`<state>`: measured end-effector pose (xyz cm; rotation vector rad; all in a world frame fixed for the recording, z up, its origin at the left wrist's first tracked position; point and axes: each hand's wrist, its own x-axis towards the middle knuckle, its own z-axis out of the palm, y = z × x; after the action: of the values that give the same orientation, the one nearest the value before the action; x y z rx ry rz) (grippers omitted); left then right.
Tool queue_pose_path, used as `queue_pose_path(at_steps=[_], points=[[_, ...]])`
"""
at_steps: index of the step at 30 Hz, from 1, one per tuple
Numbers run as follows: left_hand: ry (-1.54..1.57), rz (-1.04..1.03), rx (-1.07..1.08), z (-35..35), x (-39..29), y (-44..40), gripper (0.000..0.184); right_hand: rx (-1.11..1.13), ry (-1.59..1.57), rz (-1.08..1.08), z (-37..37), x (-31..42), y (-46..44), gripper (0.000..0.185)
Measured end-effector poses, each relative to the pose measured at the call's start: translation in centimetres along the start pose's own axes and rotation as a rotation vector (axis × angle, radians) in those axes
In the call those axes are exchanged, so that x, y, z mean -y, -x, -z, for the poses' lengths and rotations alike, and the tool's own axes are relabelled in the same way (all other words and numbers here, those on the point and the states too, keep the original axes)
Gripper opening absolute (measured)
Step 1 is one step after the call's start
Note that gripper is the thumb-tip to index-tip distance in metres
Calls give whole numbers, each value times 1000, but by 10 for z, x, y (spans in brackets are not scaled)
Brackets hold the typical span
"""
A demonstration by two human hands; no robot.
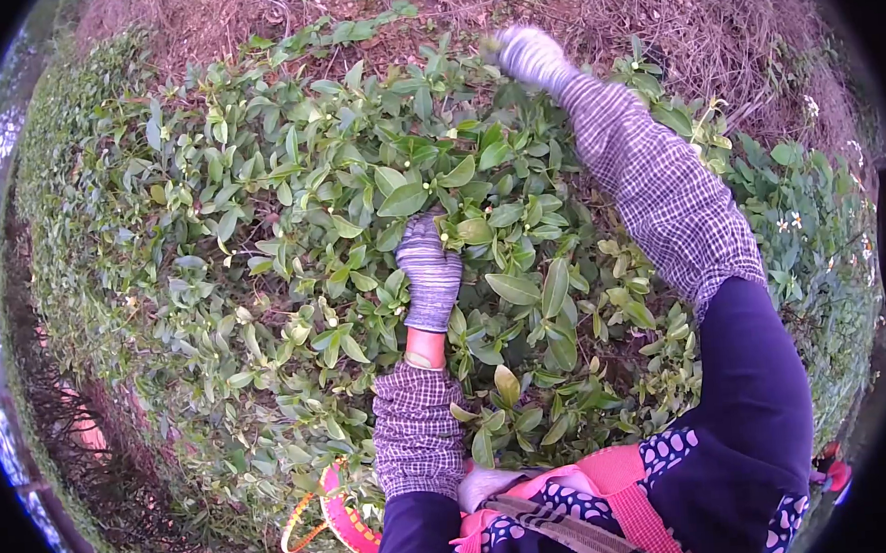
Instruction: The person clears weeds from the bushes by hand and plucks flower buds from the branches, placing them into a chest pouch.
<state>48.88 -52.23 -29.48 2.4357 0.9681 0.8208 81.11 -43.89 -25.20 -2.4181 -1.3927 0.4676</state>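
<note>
Before me is a dense leafy green bush (291, 244), with pale buds and small shoots among its leaves. My left hand (428, 262), in a grey striped knit glove, reaches into the middle of it, and leaves hide its fingers. My right hand (535, 59), gloved alike, is stretched out over the far edge of the bush. Motion smears its fingers, and a blurred greenish patch shows at their tips; whether they hold it I cannot tell. Checked sleeve covers (659, 190) wrap both forearms.
Dry grass and brown litter (690, 23) cover the ground beyond the bush. Small white flowers (791, 222) grow at the right. A pink and yellow band-like object (343, 512) lies low by my left arm. Pink straps (614, 473) cross my body.
</note>
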Motion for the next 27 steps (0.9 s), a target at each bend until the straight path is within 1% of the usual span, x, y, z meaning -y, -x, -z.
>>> queue_pose_path(at_steps=[1,2,3,4,5,6,7,8,10,11,12,13,14,16,18,19,20,22,23,24,26,27], points=[[-21,-24,-24,-1,0,-1,33,-159,-305,19,17,-10,0,45],[-43,-53,-42,-1,0,-1,26,-306,-697,-58,54,-7,16,48],[-31,-79,-72,0,-2,-1,24,-313,-711,1,62,-12,10,38],[-28,-87,-68,1,-3,-1,24,-323,-721,67,70,-15,1,34],[9,-51,-72,1,-4,-1,23,-284,-547,239,69,0,10,31],[47,-13,-75,1,-6,-1,21,-50,-364,115,67,5,29,48],[25,-48,-88,0,-5,-2,21,-132,-134,293,34,-10,6,49],[19,-47,-89,0,-5,-2,21,-79,57,300,18,-10,2,41],[-32,-72,-67,0,-4,0,22,42,189,379,-1,-13,9,28],[-46,-96,-80,1,-3,0,22,42,180,382,-9,-15,7,28],[-55,-94,-80,1,-4,1,22,183,360,250,-15,-17,4,24],[16,-27,-63,0,-4,2,28,323,540,116,-19,-20,0,23],[87,42,-46,1,-4,4,34,408,490,48,-22,-31,-4,25],[66,43,-51,2,-3,5,34,410,493,127,-39,-63,-15,26],[79,43,-48,2,-5,4,33,399,256,79,-44,-83,-11,27],[57,39,-36,1,-5,3,33,386,349,199,-64,-105,-35,29],[62,38,-37,1,-6,2,33,386,353,196,-61,-106,-32,29],[-22,-44,-95,1,-8,-1,21,200,120,209,-60,-114,-27,32],[-20,-47,-92,1,-8,-1,21,127,48,243,-64,-120,-26,34],[-18,-41,-93,1,-9,-1,21,124,47,239,-65,-125,-27,34],[-20,-38,-91,1,-9,-1,22,338,159,228,-76,-137,-37,35],[-3,-12,-87,1,-8,-1,23,450,197,108,-88,-135,-42,36]])
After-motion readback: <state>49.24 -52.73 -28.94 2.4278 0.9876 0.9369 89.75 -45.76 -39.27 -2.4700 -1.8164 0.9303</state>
